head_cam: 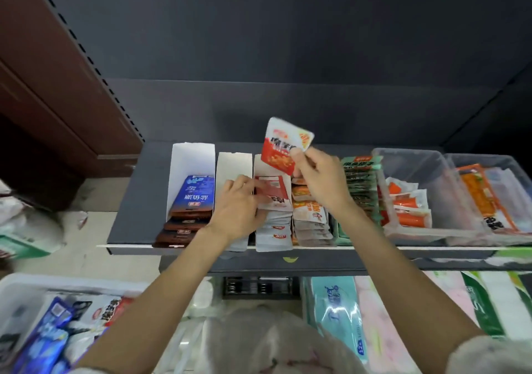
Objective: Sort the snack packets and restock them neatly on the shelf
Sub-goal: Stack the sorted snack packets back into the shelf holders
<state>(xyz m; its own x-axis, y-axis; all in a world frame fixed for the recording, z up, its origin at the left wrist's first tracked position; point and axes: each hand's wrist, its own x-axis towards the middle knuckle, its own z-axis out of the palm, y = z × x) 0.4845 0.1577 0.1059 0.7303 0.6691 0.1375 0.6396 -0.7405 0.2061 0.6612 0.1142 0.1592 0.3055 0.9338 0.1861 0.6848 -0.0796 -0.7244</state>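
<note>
My right hand (319, 178) pinches a red and white snack packet (283, 146) and holds it up above the shelf (135, 218). My left hand (237, 206) rests on the row of matching red and white packets (273, 198) in a white cardboard display box (263, 165), its fingers touching the top packet. Left of it stand an empty-looking white box (233, 162) and a box of blue and brown packets (194, 198). To the right of the row lie orange and white packets (311, 209) and green packets (359, 178).
Two clear plastic bins (414, 158) with orange packets fill the shelf's right side. A white basket (17, 290) of mixed packets sits low on the left. Tissue packs (339, 313) lie on the lower shelf. A brown cabinet (43, 66) stands to the left.
</note>
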